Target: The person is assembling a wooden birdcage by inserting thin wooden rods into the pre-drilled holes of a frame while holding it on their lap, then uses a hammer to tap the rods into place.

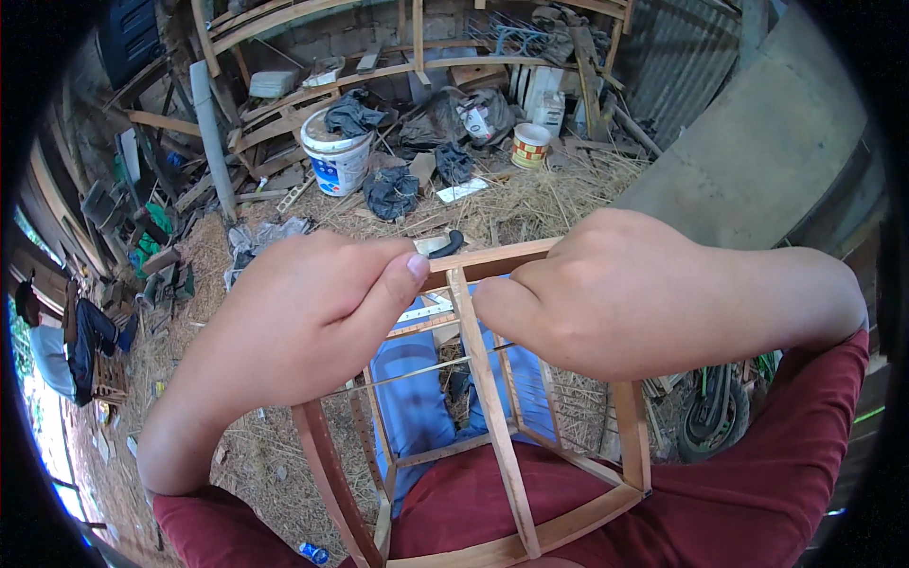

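Observation:
A box-shaped wooden frame [497, 431] of slim bars, like a small cage, stands over my lap. Thin rods run down its sides, and a thin strip [421, 372] crosses behind its long middle bar. My left hand [308, 317] is closed at the left part of the far top rail, its thumb by the rail's end. My right hand [606, 298] is closed over the right part of that same rail, with the thumb beside the middle bar. The fingertips of both hands are mostly hidden behind the knuckles.
Straw and scraps cover the ground. Ahead stand a white bucket [338, 156], black plastic bags [390, 192] and a small red-and-yellow tub [530, 147]. A large board [757, 142] leans at right, above a small wheel [715, 417]. Another person [71, 346] sits at far left.

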`<state>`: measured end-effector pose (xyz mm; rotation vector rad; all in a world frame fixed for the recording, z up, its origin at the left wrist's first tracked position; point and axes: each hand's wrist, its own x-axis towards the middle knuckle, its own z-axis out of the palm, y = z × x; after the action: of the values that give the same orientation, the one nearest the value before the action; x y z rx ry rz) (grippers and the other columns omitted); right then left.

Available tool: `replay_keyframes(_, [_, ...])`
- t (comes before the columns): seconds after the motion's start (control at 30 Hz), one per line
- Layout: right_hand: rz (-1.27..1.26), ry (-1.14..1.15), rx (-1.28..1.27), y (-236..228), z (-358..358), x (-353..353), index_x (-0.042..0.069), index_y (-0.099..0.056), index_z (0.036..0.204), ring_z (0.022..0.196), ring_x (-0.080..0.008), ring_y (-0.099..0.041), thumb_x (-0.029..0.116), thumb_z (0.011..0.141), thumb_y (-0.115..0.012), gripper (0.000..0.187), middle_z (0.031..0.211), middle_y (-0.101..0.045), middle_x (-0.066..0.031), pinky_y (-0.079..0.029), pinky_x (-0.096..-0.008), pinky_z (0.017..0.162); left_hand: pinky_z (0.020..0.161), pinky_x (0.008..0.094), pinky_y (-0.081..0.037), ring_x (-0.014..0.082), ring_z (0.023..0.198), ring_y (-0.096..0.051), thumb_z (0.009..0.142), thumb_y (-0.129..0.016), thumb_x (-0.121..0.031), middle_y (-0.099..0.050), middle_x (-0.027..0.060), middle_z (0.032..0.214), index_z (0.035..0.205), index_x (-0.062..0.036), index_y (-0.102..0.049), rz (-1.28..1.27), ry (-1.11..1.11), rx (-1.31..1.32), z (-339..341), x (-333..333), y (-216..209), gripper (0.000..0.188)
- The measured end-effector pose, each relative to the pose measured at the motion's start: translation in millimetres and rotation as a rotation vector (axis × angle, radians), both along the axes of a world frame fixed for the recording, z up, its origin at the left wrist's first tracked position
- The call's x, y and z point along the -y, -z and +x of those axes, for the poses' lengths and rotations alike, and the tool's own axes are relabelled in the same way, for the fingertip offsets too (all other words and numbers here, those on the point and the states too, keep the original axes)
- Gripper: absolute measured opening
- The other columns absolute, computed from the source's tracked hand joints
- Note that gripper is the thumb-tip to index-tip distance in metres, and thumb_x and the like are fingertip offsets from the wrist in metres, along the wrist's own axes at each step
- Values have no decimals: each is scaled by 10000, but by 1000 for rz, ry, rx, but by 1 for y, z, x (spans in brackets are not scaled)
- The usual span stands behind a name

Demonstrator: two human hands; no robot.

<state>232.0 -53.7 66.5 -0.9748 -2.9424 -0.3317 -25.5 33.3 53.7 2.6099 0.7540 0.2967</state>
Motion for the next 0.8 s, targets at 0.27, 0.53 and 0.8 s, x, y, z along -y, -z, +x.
replay_keyframes(0.27, [-155,29,77,-13,-8,-3,9,-618,911,551,-352,-723,158,899,-707,174,628,-677,-138,-578,-465,507,668,486,-494,374,692,-681,1167,-478,-287,-622,129,683,903,-36,-615,0,56,-4,1,-4,0,390])
replay_keyframes(0.53, [-241,204,-182,-6,-12,3,55,-664,756,521,-398,-671,233,986,-676,291,578,-627,-164,-561,-501,509,691,536,-495,460,762,-673,1159,-484,-286,-628,201,739,984,-27,-632,58,60,-33,1,3,-2,346])
replay_keyframes(0.8, [-99,37,-99,0,0,-13,91,-606,813,514,-363,-683,260,987,-725,269,576,-640,-123,-551,-487,483,693,556,-489,477,779,-670,1163,-494,-327,-626,230,758,1038,-35,-639,62,53,-59,-2,2,-3,349])
